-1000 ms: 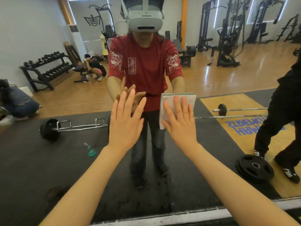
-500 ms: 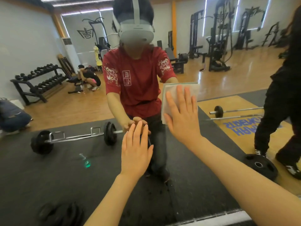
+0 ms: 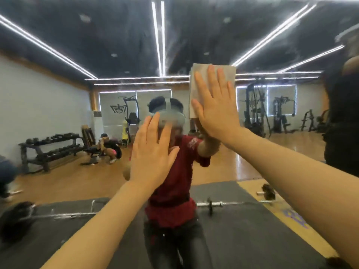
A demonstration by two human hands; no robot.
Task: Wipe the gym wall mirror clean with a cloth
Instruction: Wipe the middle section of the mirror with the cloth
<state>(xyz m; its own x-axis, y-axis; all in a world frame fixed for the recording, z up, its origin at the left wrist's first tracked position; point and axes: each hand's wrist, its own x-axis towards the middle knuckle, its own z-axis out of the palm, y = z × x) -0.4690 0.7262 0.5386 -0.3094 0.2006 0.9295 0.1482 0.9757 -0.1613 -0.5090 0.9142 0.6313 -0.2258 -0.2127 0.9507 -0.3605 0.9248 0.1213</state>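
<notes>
We press a folded cloth [image 3: 211, 84] flat against the mirror [image 3: 58, 105] with our right hand [image 3: 215, 105], fingers straight and spread; our left hand [image 3: 151, 154], open-palmed, rests lower on the glass.

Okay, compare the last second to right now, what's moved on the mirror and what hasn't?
The right hand has slid the cloth up the mirror, from chest height to above the reflected head. The left hand dipped lower, then came back up, and the view has tilted upward. Unchanged: the right hand's flat fingers press the cloth on the glass, and the left hand is open and holds nothing.
</notes>
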